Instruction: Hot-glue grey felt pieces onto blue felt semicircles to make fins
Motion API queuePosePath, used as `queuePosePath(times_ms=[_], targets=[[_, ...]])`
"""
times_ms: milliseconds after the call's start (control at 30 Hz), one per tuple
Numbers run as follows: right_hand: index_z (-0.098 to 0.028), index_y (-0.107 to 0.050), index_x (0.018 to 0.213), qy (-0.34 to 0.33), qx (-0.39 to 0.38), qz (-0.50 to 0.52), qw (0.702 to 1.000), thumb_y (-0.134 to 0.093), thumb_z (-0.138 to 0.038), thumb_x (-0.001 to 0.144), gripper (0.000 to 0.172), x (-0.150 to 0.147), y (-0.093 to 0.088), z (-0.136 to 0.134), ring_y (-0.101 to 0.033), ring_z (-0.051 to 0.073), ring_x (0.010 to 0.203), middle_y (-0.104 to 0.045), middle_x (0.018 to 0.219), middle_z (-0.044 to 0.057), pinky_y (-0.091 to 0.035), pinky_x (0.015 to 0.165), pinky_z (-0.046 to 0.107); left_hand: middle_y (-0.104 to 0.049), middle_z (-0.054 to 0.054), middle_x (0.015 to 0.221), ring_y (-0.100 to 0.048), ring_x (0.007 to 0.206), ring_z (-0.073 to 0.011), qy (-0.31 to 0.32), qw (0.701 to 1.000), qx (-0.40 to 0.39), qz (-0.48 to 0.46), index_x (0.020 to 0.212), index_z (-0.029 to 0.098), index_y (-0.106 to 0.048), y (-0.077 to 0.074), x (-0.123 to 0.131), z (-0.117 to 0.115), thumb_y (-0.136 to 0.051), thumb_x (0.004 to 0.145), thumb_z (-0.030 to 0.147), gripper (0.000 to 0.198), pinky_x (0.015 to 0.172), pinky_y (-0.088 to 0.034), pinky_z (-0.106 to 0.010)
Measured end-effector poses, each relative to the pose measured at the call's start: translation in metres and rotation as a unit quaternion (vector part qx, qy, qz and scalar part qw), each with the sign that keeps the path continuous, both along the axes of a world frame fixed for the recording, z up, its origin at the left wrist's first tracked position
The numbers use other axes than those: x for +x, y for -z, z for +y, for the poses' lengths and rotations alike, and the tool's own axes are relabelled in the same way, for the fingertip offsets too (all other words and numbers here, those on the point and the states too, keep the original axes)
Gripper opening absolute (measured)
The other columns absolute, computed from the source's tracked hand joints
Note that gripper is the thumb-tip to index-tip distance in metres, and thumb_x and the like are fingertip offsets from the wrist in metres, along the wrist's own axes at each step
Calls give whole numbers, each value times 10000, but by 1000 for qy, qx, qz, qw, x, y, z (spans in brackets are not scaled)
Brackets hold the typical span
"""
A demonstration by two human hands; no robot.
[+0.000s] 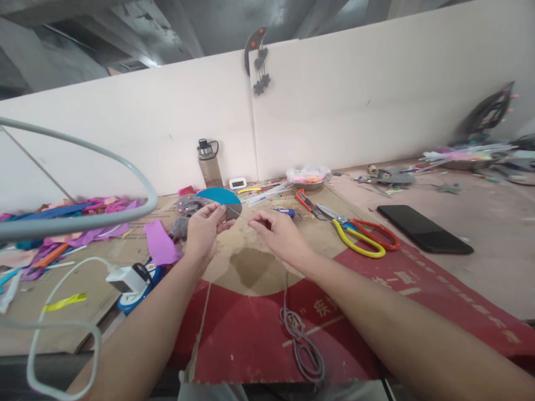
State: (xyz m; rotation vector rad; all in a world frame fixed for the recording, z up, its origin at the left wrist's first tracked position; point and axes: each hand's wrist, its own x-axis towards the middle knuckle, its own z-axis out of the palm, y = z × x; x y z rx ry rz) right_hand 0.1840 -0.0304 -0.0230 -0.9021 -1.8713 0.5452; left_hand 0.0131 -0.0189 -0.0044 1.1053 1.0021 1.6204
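Observation:
My left hand (204, 225) is closed in a pinch on a small grey piece, felt-like, with a rounded edge (233, 211). A thin cord (241, 215) stretches from it to my right hand (278, 228), whose thumb and fingers pinch it. Below my right wrist, a loosely looped grey cord (307, 359) lies on the red part of the cardboard; its upper end passes behind that wrist. Behind my left hand are a blue round piece (219, 195) and a grey piece with pink dots (189, 204). A ball of grey yarn (179, 227) sits beside that hand, partly covered.
Scissors (359, 236), a utility knife (309, 204) and a black phone (424, 228) lie to the right. A bottle (209, 166) and small white timer (238, 183) stand behind. Left are felt scraps (62, 245), a charger plug (127, 278) and a grey curved tube (125, 164).

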Motion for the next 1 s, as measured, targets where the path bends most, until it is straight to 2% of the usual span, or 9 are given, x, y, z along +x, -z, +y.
queuePosePath(times_ms=[133,300,367,467,567,633,700,800,1000], targets=[[-180,-620,795,-32,-6,-19,999,-487,-235,852,155,0,0,-3,-521,131,723,-608,756,5,-368,679,259,-589,31,638,-598,603,-85,7,996,-9,-90,712,140,-562,0,-11,9,-737,629,163,196,726,-549,-301],[-194,-671,845,-170,-11,-89,981,-498,-250,857,183,-1,-6,-11,-553,138,736,-658,793,12,-385,683,259,-684,-37,742,-671,739,-132,-8,983,-43,-180,726,140,-581,-1,-27,23,-618,750,113,51,742,-559,-286],[-192,-676,802,-181,-15,-116,976,-488,-280,864,216,0,-7,-12,-551,138,711,-654,756,8,-381,662,254,-697,-40,754,-673,743,-120,-11,979,-58,-197,729,143,-591,-2,-31,26,-578,781,101,69,744,-559,-264],[-185,-654,761,-99,-5,-109,989,-443,-310,880,273,7,-8,-4,-549,139,700,-639,727,4,-378,655,251,-701,-29,740,-672,729,-109,-7,977,-61,-204,724,151,-596,-2,-34,28,-588,776,94,77,746,-560,-254],[-182,-626,754,75,-11,-105,992,-398,-297,881,285,21,-5,11,-557,148,685,-627,701,14,-374,628,251,-704,-39,753,-677,747,-133,0,982,-44,-185,730,149,-597,0,-33,28,-637,741,112,55,737,-568,-286],[-180,-629,767,186,-31,-157,969,-414,-306,867,269,32,-2,21,-573,166,675,-643,710,48,-370,605,262,-704,-46,771,-680,763,-146,8,985,-23,-169,730,147,-590,0,-32,26,-662,721,129,75,744,-566,-302],[-170,-646,808,256,-69,-228,937,-481,-369,834,259,41,4,27,-600,201,694,-665,746,102,-381,600,280,-698,-42,767,-679,762,-145,17,988,-1,-156,723,147,-579,-1,-31,24,-684,702,145,107,755,-561,-304],[-141,-666,861,281,-139,-302,900,-574,-448,759,337,45,14,31,-635,260,761,-681,833,169,-420,626,309,-679,-21,735,-670,722,-124,22,989,22,-142,718,145,-569,-3,-28,20,-710,676,158,147,768,-551,-298],[-80,-672,830,274,-187,-271,904,-560,-232,714,222,33,27,40,-643,310,832,-674,871,245,-443,692,356,-616,19,663,-619,626,-83,31,993,38,-108,694,132,-569,-2,-19,14,-759,620,208,217,763,-543,-289]])
